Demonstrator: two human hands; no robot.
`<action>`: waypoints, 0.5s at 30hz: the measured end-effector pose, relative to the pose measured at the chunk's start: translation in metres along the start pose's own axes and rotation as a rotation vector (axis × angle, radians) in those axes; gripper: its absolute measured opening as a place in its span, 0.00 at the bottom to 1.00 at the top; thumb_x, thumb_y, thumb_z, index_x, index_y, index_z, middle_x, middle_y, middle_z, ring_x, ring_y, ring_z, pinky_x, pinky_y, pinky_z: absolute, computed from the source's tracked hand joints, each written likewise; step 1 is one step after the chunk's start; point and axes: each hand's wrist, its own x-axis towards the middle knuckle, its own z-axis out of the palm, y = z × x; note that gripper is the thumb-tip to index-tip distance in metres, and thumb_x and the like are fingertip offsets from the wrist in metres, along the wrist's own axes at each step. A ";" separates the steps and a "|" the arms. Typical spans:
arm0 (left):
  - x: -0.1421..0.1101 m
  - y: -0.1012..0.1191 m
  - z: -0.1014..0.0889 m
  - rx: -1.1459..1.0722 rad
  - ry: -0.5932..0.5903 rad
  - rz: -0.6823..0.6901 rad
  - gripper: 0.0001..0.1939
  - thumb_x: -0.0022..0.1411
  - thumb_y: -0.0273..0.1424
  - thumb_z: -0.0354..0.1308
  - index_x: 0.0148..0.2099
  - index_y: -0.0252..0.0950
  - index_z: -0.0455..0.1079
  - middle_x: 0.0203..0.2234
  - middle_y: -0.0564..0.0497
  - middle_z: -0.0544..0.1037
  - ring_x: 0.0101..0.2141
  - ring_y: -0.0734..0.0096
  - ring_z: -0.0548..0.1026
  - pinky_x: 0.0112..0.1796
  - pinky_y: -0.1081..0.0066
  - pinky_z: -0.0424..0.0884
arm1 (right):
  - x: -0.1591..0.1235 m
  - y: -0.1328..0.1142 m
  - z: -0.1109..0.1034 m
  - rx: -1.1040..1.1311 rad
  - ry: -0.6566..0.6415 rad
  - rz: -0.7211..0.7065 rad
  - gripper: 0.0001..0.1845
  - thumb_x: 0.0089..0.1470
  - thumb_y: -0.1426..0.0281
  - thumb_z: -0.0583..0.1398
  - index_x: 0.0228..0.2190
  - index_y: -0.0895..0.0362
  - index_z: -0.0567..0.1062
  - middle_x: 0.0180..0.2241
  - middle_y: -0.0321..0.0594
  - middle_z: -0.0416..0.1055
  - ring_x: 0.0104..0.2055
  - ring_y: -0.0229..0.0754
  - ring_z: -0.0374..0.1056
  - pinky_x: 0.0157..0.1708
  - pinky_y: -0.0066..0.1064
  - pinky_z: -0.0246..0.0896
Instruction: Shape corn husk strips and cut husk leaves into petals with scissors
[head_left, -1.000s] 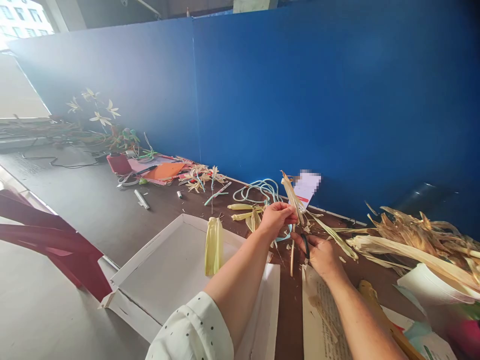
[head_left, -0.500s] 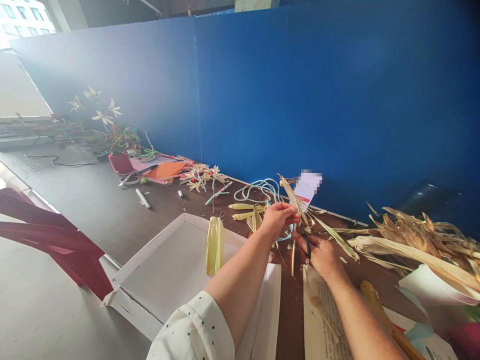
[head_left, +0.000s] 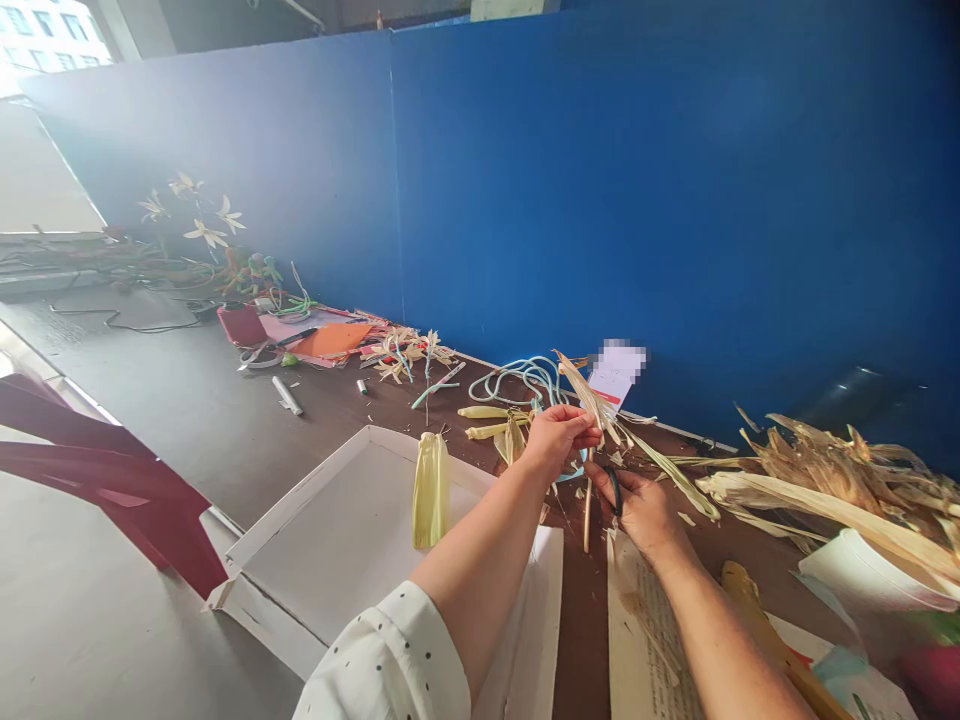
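Note:
My left hand [head_left: 559, 437] pinches a pale dried corn husk [head_left: 583, 388] whose frayed top sticks up above the fingers. Just below and to the right, my right hand [head_left: 637, 505] is closed around scissors; their dark handle loop [head_left: 616, 490] shows by the thumb, while the blades are mostly hidden. A thin light stick [head_left: 587, 515] hangs down between the two hands. Beside my left wrist, yellowish husk pieces [head_left: 487, 413] lie on the dark table [head_left: 360, 410]. A flat yellow-green husk strip [head_left: 430, 490] rests over a white cardboard tray [head_left: 300, 490].
Dried husks [head_left: 832, 470] are piled at the right next to a white bowl [head_left: 874, 570]. A printed sheet [head_left: 637, 630] lies under my right forearm. Coiled pale-blue cord [head_left: 517, 375] and husk flowers [head_left: 397, 350] sit along the blue partition [head_left: 600, 180]. A red chair [head_left: 112, 490] stands at left.
Almost nothing differs. Both hands stay in the same place, and the husk top leans very slightly further left.

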 end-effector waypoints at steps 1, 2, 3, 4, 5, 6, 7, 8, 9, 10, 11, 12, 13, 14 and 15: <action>0.000 0.000 0.000 0.003 0.000 0.000 0.13 0.45 0.31 0.69 0.26 0.30 0.67 0.18 0.51 0.73 0.21 0.78 0.72 0.30 0.74 0.70 | 0.000 0.000 0.000 0.004 0.004 -0.008 0.24 0.47 0.51 0.59 0.12 0.55 0.67 0.12 0.31 0.60 0.18 0.36 0.56 0.21 0.28 0.50; 0.000 0.000 0.000 0.005 -0.001 -0.001 0.13 0.45 0.31 0.69 0.26 0.30 0.67 0.18 0.51 0.73 0.21 0.78 0.72 0.30 0.74 0.70 | -0.001 -0.001 0.000 0.008 0.008 -0.021 0.24 0.47 0.51 0.59 0.12 0.55 0.67 0.12 0.31 0.59 0.18 0.36 0.56 0.21 0.28 0.49; 0.000 0.000 0.000 0.007 -0.002 -0.001 0.13 0.45 0.31 0.69 0.26 0.30 0.67 0.18 0.51 0.73 0.21 0.78 0.72 0.30 0.74 0.70 | -0.001 -0.002 0.000 0.012 0.012 -0.034 0.25 0.47 0.51 0.59 0.12 0.55 0.66 0.12 0.31 0.59 0.18 0.36 0.55 0.20 0.28 0.49; 0.001 -0.001 0.000 0.009 -0.002 -0.001 0.14 0.45 0.31 0.69 0.26 0.30 0.67 0.18 0.51 0.73 0.21 0.78 0.72 0.31 0.74 0.70 | -0.001 -0.002 -0.001 0.016 0.017 -0.044 0.25 0.47 0.51 0.59 0.12 0.55 0.66 0.12 0.31 0.59 0.17 0.36 0.55 0.20 0.28 0.49; 0.001 -0.001 0.000 0.010 -0.001 0.000 0.14 0.45 0.31 0.69 0.26 0.30 0.67 0.18 0.51 0.73 0.21 0.78 0.72 0.31 0.73 0.71 | -0.002 -0.003 -0.001 0.019 0.020 -0.050 0.25 0.47 0.51 0.59 0.12 0.55 0.66 0.12 0.31 0.59 0.17 0.36 0.55 0.20 0.28 0.48; 0.001 -0.001 0.000 0.012 -0.002 0.002 0.14 0.45 0.32 0.69 0.26 0.30 0.67 0.19 0.51 0.73 0.22 0.78 0.72 0.31 0.73 0.71 | -0.002 -0.004 -0.001 0.021 0.021 -0.052 0.25 0.46 0.51 0.60 0.12 0.55 0.66 0.12 0.31 0.58 0.17 0.36 0.54 0.19 0.28 0.47; 0.001 -0.001 0.000 0.012 -0.004 0.004 0.14 0.45 0.32 0.69 0.26 0.30 0.67 0.19 0.51 0.73 0.22 0.78 0.72 0.31 0.73 0.71 | -0.003 -0.005 -0.001 0.020 0.020 -0.050 0.25 0.46 0.51 0.60 0.12 0.55 0.66 0.12 0.31 0.58 0.17 0.36 0.54 0.19 0.28 0.47; 0.001 0.000 0.000 0.013 -0.006 0.005 0.14 0.45 0.32 0.69 0.26 0.30 0.67 0.19 0.51 0.73 0.22 0.78 0.72 0.31 0.73 0.71 | -0.003 -0.006 -0.002 0.017 0.021 -0.046 0.24 0.46 0.51 0.60 0.12 0.55 0.66 0.12 0.31 0.58 0.17 0.35 0.54 0.19 0.28 0.47; 0.001 0.000 0.000 0.014 -0.006 0.005 0.14 0.45 0.32 0.69 0.26 0.30 0.67 0.19 0.51 0.73 0.21 0.78 0.72 0.31 0.74 0.71 | -0.003 -0.007 -0.002 0.011 0.022 -0.042 0.24 0.46 0.51 0.60 0.12 0.55 0.65 0.12 0.31 0.58 0.17 0.35 0.54 0.20 0.28 0.47; 0.001 0.000 0.000 0.015 -0.005 0.003 0.14 0.45 0.32 0.69 0.26 0.30 0.67 0.19 0.51 0.73 0.21 0.78 0.72 0.31 0.74 0.71 | -0.003 -0.008 -0.002 0.004 0.023 -0.037 0.25 0.46 0.51 0.60 0.12 0.55 0.65 0.12 0.31 0.58 0.18 0.35 0.54 0.20 0.28 0.48; 0.000 0.000 0.000 0.015 -0.004 0.000 0.14 0.46 0.31 0.69 0.26 0.30 0.67 0.19 0.51 0.73 0.21 0.78 0.72 0.30 0.74 0.70 | -0.003 -0.009 -0.002 -0.002 0.024 -0.033 0.25 0.46 0.51 0.60 0.12 0.55 0.65 0.12 0.31 0.58 0.18 0.35 0.55 0.20 0.28 0.48; 0.000 0.000 0.000 0.014 0.000 -0.003 0.13 0.46 0.31 0.69 0.27 0.30 0.67 0.19 0.51 0.73 0.21 0.78 0.72 0.30 0.74 0.70 | -0.003 -0.010 -0.003 -0.006 0.023 -0.029 0.25 0.46 0.51 0.60 0.12 0.55 0.65 0.12 0.31 0.58 0.18 0.36 0.55 0.21 0.28 0.48; 0.000 0.001 0.000 0.011 0.003 -0.006 0.13 0.47 0.30 0.68 0.27 0.30 0.67 0.19 0.51 0.73 0.21 0.78 0.72 0.30 0.75 0.70 | -0.003 -0.010 -0.002 -0.006 0.022 -0.026 0.25 0.47 0.51 0.60 0.11 0.55 0.65 0.12 0.31 0.58 0.18 0.36 0.55 0.21 0.28 0.49; 0.000 0.001 0.001 0.008 0.004 -0.008 0.12 0.47 0.30 0.68 0.27 0.30 0.67 0.19 0.51 0.73 0.21 0.78 0.73 0.30 0.75 0.70 | -0.003 -0.010 -0.002 -0.004 0.022 -0.024 0.25 0.47 0.51 0.60 0.11 0.55 0.65 0.12 0.31 0.58 0.18 0.36 0.55 0.21 0.28 0.49; -0.001 0.001 0.001 0.006 0.004 -0.008 0.12 0.48 0.29 0.67 0.27 0.30 0.67 0.19 0.51 0.73 0.21 0.78 0.73 0.30 0.75 0.70 | -0.003 -0.010 -0.002 -0.003 0.023 -0.026 0.25 0.46 0.51 0.60 0.11 0.55 0.65 0.12 0.31 0.58 0.18 0.36 0.55 0.21 0.28 0.49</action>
